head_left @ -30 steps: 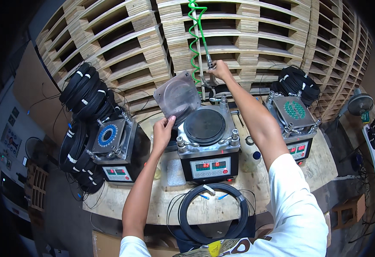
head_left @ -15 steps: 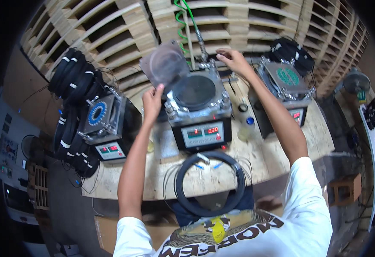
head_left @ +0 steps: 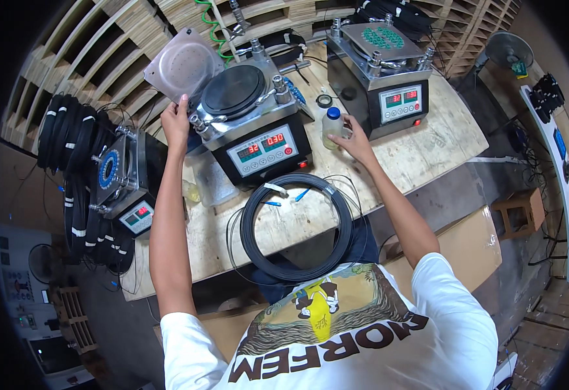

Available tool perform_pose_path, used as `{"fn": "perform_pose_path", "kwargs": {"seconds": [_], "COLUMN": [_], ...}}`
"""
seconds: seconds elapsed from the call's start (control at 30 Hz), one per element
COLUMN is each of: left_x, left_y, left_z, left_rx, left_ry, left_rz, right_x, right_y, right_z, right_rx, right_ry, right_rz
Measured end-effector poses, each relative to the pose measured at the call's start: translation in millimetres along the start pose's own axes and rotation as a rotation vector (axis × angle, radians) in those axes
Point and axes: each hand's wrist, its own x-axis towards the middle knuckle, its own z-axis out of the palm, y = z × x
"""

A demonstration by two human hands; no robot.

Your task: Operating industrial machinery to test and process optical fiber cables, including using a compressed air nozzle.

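My left hand [head_left: 176, 122] pinches the lower corner of a square metal plate [head_left: 181, 64] with a round, dotted centre. It tilts that plate up beside the middle machine, whose round dark polishing pad [head_left: 234, 90] lies uncovered. On the bench to the right of this polishing machine [head_left: 263, 153] stands a clear bottle [head_left: 332, 133] with a blue cap. My right hand [head_left: 356, 140] has its fingers around the bottle's side. A coil of black cable [head_left: 254, 244] with blue connector ends lies at the bench's near edge.
Similar machines stand at left [head_left: 130, 175] and right [head_left: 378, 84], bearing plates ringed with blue and green connectors. Black cable bundles [head_left: 70, 140] are piled at far left. A clear plastic bag [head_left: 214, 179] and a dark ring [head_left: 324, 101] lie on the wooden bench [head_left: 427, 172].
My right hand has come down from behind the middle machine to the blue-capped bottle and closed on it. My left hand keeps hold of the plate. The whole view has shifted.
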Motion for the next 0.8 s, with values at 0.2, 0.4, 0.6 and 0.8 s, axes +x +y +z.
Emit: {"fn": "perform_pose_path", "kwargs": {"seconds": [0.2, 0.4, 0.6, 0.8], "left_x": [-7, -4, -3, -10], "left_y": [0, -5, -12, 13], "left_z": [5, 1, 3, -1], "left_rx": [0.027, 0.025, -0.009, 0.011], "left_ry": [0.077, 0.098, 0.136, 0.113], "left_rz": [0.041, 0.071, 0.077, 0.026], "right_x": [44, 135, 162, 172], "right_y": [-46, -223, -319, -348], "right_z": [-9, -31, 15, 63], "right_rx": [0.22, -0.3, -1.113, -1.453], "right_ry": [0.034, -0.339, -0.644, -0.799], "right_rz": [-0.027, -0.359, -0.652, -0.89]}}
